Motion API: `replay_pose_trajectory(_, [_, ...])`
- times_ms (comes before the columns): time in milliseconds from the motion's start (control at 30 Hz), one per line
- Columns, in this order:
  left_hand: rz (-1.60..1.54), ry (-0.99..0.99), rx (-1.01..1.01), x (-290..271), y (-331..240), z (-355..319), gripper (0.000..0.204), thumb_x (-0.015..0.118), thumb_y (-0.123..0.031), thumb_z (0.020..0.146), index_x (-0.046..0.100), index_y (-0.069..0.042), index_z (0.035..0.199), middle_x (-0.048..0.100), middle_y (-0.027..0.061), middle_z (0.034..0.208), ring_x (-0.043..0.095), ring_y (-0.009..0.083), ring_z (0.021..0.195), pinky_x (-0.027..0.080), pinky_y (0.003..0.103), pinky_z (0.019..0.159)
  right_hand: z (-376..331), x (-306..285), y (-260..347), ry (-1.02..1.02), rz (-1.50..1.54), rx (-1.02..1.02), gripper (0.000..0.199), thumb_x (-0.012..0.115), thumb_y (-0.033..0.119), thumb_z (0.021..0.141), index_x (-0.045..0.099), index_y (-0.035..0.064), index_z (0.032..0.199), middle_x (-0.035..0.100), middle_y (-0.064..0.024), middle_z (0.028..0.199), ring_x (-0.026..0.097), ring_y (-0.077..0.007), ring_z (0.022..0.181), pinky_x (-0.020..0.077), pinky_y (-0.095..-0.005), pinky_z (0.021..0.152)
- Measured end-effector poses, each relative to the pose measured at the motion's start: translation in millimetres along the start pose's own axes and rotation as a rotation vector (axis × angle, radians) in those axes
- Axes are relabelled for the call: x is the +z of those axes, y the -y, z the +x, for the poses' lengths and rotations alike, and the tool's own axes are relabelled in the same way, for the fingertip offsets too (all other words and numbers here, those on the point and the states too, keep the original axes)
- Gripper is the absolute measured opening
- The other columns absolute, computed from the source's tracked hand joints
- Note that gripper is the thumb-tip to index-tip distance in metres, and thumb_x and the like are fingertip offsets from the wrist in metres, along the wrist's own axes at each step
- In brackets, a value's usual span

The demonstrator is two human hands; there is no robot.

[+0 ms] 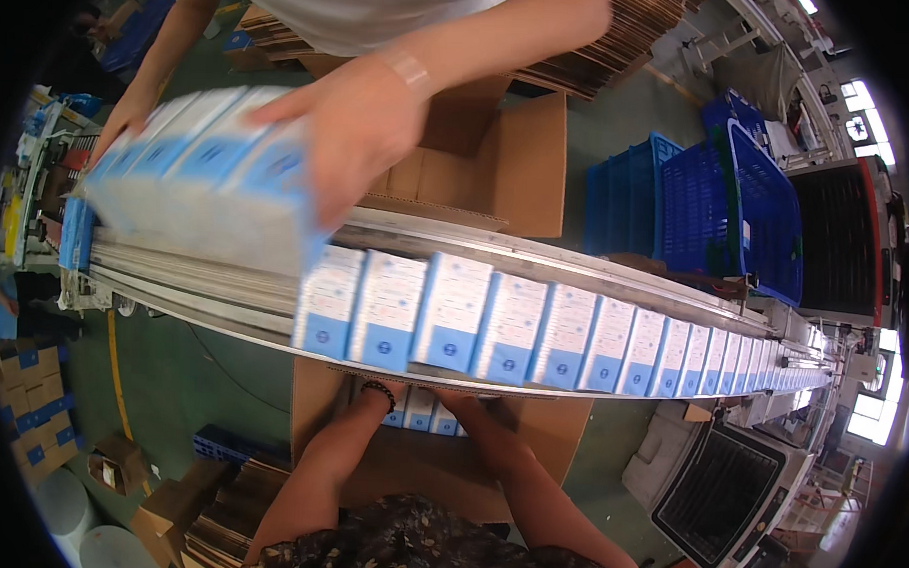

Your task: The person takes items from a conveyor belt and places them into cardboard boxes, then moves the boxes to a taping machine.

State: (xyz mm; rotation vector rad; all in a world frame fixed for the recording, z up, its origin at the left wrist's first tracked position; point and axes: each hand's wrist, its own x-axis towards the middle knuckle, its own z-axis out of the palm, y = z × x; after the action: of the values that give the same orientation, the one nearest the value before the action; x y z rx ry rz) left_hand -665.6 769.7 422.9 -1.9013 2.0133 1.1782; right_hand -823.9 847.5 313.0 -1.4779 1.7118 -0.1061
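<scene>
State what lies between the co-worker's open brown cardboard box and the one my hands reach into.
The silver metal conveyor, carrying a row of blue-and-white rectangular cartons; the head view shows it.

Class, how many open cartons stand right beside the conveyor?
2: the far carton beyond the conveyor, and the near carton on the camera's side. Others may be hidden behind the lifted packs.

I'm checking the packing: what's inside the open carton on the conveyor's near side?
Blue-and-white boxes show in the carton, by the left hand and right hand. The conveyor hides its far part and much of both hands; what lies there cannot be seen.
</scene>
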Motion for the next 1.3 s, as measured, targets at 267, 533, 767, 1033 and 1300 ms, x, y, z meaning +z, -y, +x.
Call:
replay_pose_trajectory(267, [0.069,-0.322,0.339,32,-2,-8,0.045,0.046,-0.044,0.095,0.063,-0.011,0.120,0.059,0.0140,0.129,0.051,0.0337,0.123,0.035,0.045,0.108,-49,-79,29,-0.154,0.183,-0.191,0.044,0.047,0.037,0.096,0.057,0.0061,0.126,0.054,-0.0202,0.132,0.049,-0.0378,0.123,0.0353,-0.0452,0.106])
replay_pose_trajectory(533, [0.426,-0.022,0.414,-22,-97,-59,0.036,0.045,-0.015,0.089,0.062,0.000,0.117,0.058,0.0188,0.128,0.052,0.0333,0.121,0.037,0.042,0.105,-104,-138,24,-0.143,-0.509,-0.380,0.096,0.082,0.037,0.065,0.035,0.0023,0.142,0.050,-0.0205,0.124,0.046,-0.0376,0.121,0.0296,-0.0538,0.107])
replay_pose_trajectory(767, [-0.095,-0.128,0.259,36,-82,-26,0.039,0.049,-0.028,0.093,0.060,-0.003,0.121,0.058,0.0206,0.129,0.053,0.0347,0.119,0.039,0.043,0.102,-85,-153,-22,0.060,-0.325,-0.615,0.104,0.078,0.052,0.071,0.028,-0.0019,0.145,0.042,-0.0328,0.137,0.042,-0.0457,0.126,0.0323,-0.0474,0.109])
replay_pose_trajectory(1033, [0.048,-0.078,0.379,40,-111,-41,0.034,0.045,-0.015,0.092,0.061,0.000,0.118,0.058,0.0201,0.127,0.054,0.0353,0.117,0.039,0.042,0.103,-47,-119,-80,-0.284,-0.135,-0.316,0.065,0.068,0.044,0.083,0.052,0.0063,0.134,0.051,-0.0189,0.136,0.044,-0.0382,0.128,0.0326,-0.0457,0.109])
replay_pose_trajectory(1300, [0.767,-0.218,0.368,84,-94,-80,0.037,0.044,-0.019,0.091,0.054,-0.007,0.125,0.054,0.0131,0.126,0.045,0.0311,0.124,0.031,0.054,0.106,-122,-167,-62,0.012,-0.437,-0.099,0.060,0.070,0.037,0.082,0.054,-0.0006,0.126,0.060,-0.0202,0.119,0.056,-0.0338,0.114,0.0401,-0.0436,0.101])
